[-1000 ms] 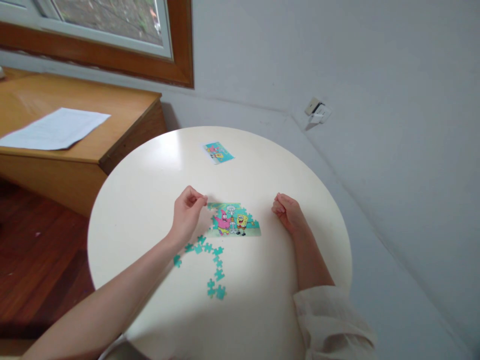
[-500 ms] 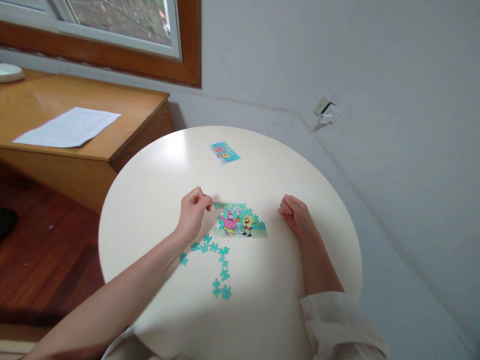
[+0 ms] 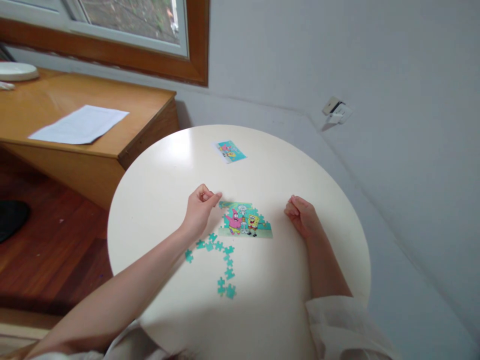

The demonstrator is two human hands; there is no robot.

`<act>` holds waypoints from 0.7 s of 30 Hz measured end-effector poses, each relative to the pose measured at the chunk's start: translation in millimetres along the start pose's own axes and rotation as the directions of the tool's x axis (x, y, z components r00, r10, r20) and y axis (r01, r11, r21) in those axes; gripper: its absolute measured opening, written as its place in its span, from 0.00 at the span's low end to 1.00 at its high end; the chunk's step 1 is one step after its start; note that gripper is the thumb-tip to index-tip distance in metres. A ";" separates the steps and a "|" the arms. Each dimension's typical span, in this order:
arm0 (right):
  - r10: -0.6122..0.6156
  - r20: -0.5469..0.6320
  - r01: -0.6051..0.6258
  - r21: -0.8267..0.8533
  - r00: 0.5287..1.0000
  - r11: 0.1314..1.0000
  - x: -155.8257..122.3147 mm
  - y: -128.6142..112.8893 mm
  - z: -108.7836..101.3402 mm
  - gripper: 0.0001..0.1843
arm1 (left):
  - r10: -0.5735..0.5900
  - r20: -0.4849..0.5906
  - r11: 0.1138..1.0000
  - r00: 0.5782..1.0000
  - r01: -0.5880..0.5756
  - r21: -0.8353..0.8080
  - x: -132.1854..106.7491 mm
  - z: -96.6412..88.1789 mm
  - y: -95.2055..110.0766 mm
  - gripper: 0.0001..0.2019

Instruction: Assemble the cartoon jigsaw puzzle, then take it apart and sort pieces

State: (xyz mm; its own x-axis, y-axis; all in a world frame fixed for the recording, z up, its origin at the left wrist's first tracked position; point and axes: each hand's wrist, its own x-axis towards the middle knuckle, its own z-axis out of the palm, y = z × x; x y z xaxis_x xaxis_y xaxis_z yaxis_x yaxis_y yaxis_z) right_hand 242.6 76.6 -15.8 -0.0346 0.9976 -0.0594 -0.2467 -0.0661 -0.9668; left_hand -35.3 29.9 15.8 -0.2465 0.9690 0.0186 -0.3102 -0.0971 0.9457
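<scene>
A partly assembled jigsaw puzzle (image 3: 258,231) lies on the round white table, showing a pink starfish, a grey-green figure and a yellow sponge cartoon character. Its left side and upper right edge are ragged with open tabs. My left hand (image 3: 200,205) is closed in a pinch just off the puzzle's upper left corner; whatever its fingertips hold is too small or hidden to name. To the right of the puzzle, apart from it, my right hand (image 3: 302,215) rests with fingers curled and thumb against them, their inside hidden. Several loose teal puzzle pieces (image 3: 230,291) form a curved line below the puzzle.
A small picture card (image 3: 231,151) with the same cartoon figures lies toward the far side of the round table (image 3: 157,180). Left of it stands a wooden desk (image 3: 146,102) with a white paper sheet (image 3: 80,124). A wall socket (image 3: 335,111) is at the right.
The view has shifted slightly, so everything sits a little farther right. My left hand's fingertips have straightened a little and lifted slightly at the puzzle's corner. My right hand stays about where it was.
</scene>
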 end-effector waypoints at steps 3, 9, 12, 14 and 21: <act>0.002 -0.007 -0.002 0.015 1.000 1.000 1.4 1.6 -1.3 0.20 | -0.004 0.002 1.000 1.000 0.004 0.002 0.3 -0.5 -0.9 0.14; 0.005 -0.001 -0.005 0.003 1.000 1.000 2.3 2.5 -2.4 0.21 | -0.035 0.039 0.999 0.999 0.036 -0.014 1.6 -0.6 -2.1 0.16; -0.004 0.011 0.004 -0.004 1.000 1.000 1.6 1.8 -2.3 0.21 | -0.040 0.078 0.997 0.996 0.044 -0.059 0.4 0.7 -0.9 0.16; -0.003 0.012 0.003 -0.001 1.000 1.000 1.1 1.4 -2.0 0.22 | -0.040 0.104 0.995 0.994 0.048 -0.083 -0.9 1.7 0.6 0.17; -0.011 0.018 0.012 -0.029 1.000 1.000 1.5 1.4 -2.0 0.23 | -0.097 0.214 0.972 0.972 0.138 -0.189 -1.1 3.0 3.7 0.24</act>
State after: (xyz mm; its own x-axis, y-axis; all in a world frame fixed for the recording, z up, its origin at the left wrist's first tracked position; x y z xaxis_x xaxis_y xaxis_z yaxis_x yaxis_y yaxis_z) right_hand 244.1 78.0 -17.7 -0.0492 0.9978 -0.0441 -0.2190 -0.0539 -0.9742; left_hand -33.4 29.2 20.2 -0.0133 0.9999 -0.0043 -0.5088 -0.0031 0.8609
